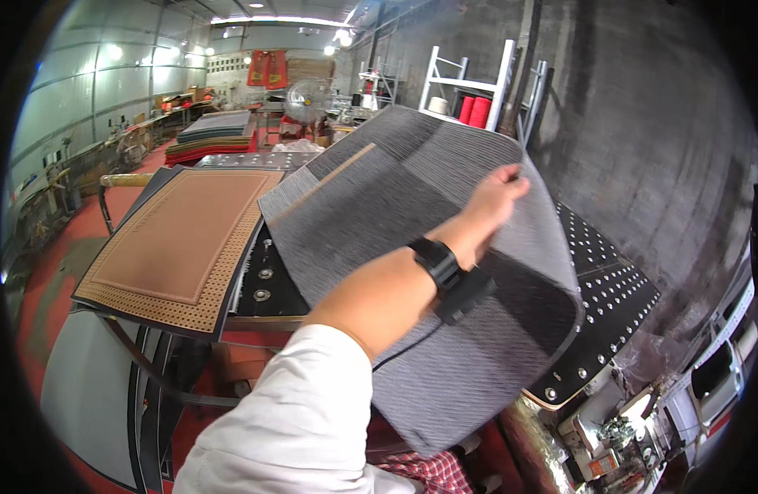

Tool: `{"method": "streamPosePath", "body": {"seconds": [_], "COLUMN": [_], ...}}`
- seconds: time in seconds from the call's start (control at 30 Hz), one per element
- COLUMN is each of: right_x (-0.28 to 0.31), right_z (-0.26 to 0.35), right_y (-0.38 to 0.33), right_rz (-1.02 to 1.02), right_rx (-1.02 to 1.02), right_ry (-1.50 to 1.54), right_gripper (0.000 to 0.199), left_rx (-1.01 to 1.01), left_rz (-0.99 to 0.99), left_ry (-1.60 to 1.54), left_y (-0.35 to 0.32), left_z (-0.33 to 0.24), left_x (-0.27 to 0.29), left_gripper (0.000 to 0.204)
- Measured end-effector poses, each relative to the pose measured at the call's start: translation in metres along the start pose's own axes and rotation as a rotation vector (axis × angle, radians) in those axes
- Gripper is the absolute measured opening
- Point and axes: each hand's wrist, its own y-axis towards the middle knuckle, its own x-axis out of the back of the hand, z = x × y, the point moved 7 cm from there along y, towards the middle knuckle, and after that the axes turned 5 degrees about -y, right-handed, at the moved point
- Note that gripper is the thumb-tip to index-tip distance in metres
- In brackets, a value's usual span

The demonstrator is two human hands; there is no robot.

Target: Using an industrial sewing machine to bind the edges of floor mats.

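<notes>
My left hand [496,200] reaches across from the lower left, fingers closed on the upper right edge of a grey mat [338,222]. The mat has rounded corners, a striped patchwork of light and dark greys, and a thin tan line. It is raised and tilted over a black table [605,284] dotted with metal studs. A black band [437,262] circles my left wrist, with a dark box and a cable beside it. My right hand does not show.
Left of the grey mat lies a brown mat with a tan border [177,235] on other dark mats. Large grey sheets [87,395] lean below it. Farther back are a pile of mats [210,148] and a fan [307,100]. A white rack [461,82] holds red spools. Machinery [618,432] stands lower right.
</notes>
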Motion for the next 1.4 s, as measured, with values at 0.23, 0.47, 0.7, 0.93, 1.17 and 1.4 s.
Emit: {"method": "streamPosePath", "body": {"seconds": [0.23,0.47,0.7,0.93,1.17,1.4], "right_x": [0.179,0.134,0.263,0.305,0.315,0.276], "right_z": [0.030,0.012,0.030,0.026,0.003,0.021], "right_y": [0.094,0.123,0.226,0.305,0.321,0.323], "right_rz": [0.085,0.151,-0.018,-0.293,-0.280,-0.178], "right_rx": [-0.529,-0.779,-0.741,-0.644,-0.737,-0.779], "right_ry": [0.631,1.202,1.212,1.869,1.888,1.850], "right_gripper": [0.020,0.007,0.036,0.036,0.041,0.019], "left_rx": [0.252,0.042,-0.151,-0.382,-0.642,0.302], "left_rz": [0.767,1.056,0.822,0.253,-0.044,0.078], "left_ry": [0.475,1.305,1.581,1.439,1.383,1.547], "left_y": [-0.090,-0.246,-0.267,-0.205,-0.202,-0.252], "left_z": [0.143,0.126,0.096,0.036,-0.028,-0.103], "left_x": [-0.071,0.060,0.110,0.090,0.145,0.440], "left_gripper": [0.034,0.054,0.053,0.022,0.058,0.047]}}
